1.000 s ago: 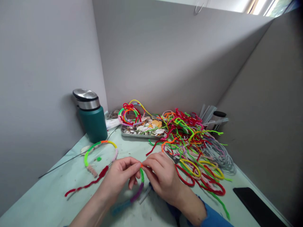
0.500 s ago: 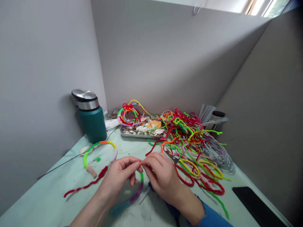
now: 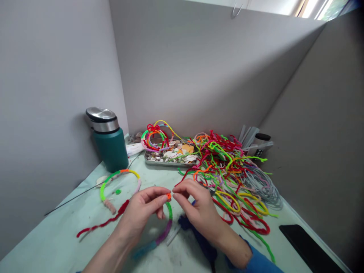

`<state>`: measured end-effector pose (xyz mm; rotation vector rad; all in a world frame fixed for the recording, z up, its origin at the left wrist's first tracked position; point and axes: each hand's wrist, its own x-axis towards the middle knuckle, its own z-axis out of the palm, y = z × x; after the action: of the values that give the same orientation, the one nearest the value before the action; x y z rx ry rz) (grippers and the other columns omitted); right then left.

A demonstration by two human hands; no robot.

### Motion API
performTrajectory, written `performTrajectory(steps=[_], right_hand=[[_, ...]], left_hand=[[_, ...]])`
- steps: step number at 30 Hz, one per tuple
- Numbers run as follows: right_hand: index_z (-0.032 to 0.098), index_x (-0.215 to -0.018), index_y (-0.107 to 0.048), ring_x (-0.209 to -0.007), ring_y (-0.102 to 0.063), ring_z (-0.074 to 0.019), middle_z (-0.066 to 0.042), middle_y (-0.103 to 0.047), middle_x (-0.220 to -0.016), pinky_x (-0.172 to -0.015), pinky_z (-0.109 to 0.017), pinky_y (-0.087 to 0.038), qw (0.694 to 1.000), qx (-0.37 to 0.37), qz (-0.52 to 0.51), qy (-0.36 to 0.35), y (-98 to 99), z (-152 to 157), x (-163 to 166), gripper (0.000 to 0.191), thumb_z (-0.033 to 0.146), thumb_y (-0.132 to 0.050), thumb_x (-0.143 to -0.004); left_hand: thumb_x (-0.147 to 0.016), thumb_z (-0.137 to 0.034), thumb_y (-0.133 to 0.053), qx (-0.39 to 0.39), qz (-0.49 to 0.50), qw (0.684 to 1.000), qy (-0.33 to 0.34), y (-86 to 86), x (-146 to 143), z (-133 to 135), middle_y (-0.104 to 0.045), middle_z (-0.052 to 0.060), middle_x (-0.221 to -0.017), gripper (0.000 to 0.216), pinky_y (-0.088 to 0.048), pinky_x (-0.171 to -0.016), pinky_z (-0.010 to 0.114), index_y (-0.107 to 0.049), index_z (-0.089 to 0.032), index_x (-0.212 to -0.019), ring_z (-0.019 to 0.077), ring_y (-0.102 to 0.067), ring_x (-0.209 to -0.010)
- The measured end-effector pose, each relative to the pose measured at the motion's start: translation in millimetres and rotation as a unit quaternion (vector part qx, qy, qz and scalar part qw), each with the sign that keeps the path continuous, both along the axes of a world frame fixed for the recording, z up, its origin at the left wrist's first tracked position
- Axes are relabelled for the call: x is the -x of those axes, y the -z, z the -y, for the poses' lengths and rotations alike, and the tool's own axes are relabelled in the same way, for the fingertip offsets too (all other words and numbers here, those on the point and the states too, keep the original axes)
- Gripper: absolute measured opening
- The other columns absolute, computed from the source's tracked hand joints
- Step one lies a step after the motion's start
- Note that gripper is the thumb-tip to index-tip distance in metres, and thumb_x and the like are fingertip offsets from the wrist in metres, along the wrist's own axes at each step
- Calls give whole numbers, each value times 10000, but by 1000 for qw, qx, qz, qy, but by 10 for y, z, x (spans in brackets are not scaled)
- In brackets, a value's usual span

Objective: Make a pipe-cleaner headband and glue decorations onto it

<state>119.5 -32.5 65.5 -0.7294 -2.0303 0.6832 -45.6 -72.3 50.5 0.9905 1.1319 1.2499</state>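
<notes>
Head view: left hand (image 3: pixel 142 212) pinched the orange tip of a multicolour pipe-cleaner arc (image 3: pixel 167 223) btwn thumb & forefinger, grip narrow, closed on it. Arc curved down from the tip through green, purple, blue toward the near table edge. Right hand (image 3: pixel 196 206) sat just right of that tip, thumb & finger drawn close together; couldn't tell if they touched the arc. Taking the green flask (image 3: pixel 109 140) as ref: hands were in front & to its right; striped hoop (image 3: pixel 119 182) just in front of it; shell tray (image 3: pixel 170 155) to its right; tangled cleaner pile (image 3: pixel 230 170) further right; black phone (image 3: pixel 307 246) far right, near edge.
</notes>
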Motion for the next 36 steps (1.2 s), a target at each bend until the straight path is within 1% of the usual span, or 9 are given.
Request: performTrajectory(steps=[2,5,11,14,18,22,27,31,36], right_hand=[[175,-837,-627,-679,-552,-119,-12,-598,-774,-632,-237,-431,999,36,13,-11,-3,7,8,84,198,-548,-858],[171,-833,-639,-677,-553,-118,-14,-599,-768,-622,-228,-425,998,66,17,-16,7,10,20,100,200,-547,-858],[167,-765,-637,-648,-531,-110,7,-583,-704,-596,-221,-407,993,115,-4,-3,39,-3,47,111,188,-555,-838],[162,-766,-634,-602,-516,-100,16,-567,-667,-558,-212,-398,984,179,-21,-10,51,-1,60,117,222,-559,-831],[148,-772,-621,-532,-493,-88,26,-545,-610,-502,-201,-380,961,270,-52,-29,78,-4,72,160,284,-556,-826],[151,-739,-610,-539,-490,-91,25,-543,-601,-503,-203,-377,961,270,-66,-15,105,-12,77,177,313,-578,-801],[141,-679,-576,-458,-438,-68,45,-506,-521,-456,-190,-327,933,347,-89,-28,94,-14,93,215,334,-597,-772],[137,-669,-570,-456,-435,-64,42,-512,-540,-462,-192,-328,918,379,-107,-47,92,-4,110,249,367,-611,-755],[147,-711,-567,-488,-456,-73,43,-509,-576,-474,-191,-344,937,338,-82,-33,130,6,113,222,352,-588,-794]], left_hand=[[-730,-297,-681,-9,-3,1000,-11,-15,-8,3,-563,-34,-525,204,-387,-509,200,-656,-144,-862,80,-480,-461],[-718,-287,-687,-20,-17,999,-26,-26,-22,1,-567,-38,-546,167,-385,-489,192,-636,-150,-799,76,-488,-452],[-707,-292,-689,-11,-26,999,-22,-7,-34,-13,-568,-35,-552,173,-381,-473,186,-629,-144,-775,71,-484,-443],[-712,-313,-683,-4,-33,999,-14,-2,-33,-22,-558,-36,-545,188,-373,-465,187,-626,-140,-758,71,-477,-438],[-710,-333,-681,-1,-51,999,-12,-12,-34,-23,-566,-29,-564,205,-366,-457,192,-623,-138,-732,70,-467,-431],[-704,-341,-686,-2,-49,999,-3,-27,-37,-11,-553,-33,-549,212,-364,-461,195,-619,-140,-708,75,-468,-436],[-733,-338,-664,7,-14,1000,19,-11,-27,-4,-632,8,-662,206,-375,-477,200,-636,-134,-739,61,-474,-435],[-733,-314,-667,30,37,998,36,24,-19,-5,-632,10,-653,192,-386,-479,202,-632,-126,-712,46,-455,-410],[-737,-287,-670,47,90,994,43,46,-16,-8,-624,0,-649,182,-419,-497,219,-620,-118,-691,29,-434,-380]])
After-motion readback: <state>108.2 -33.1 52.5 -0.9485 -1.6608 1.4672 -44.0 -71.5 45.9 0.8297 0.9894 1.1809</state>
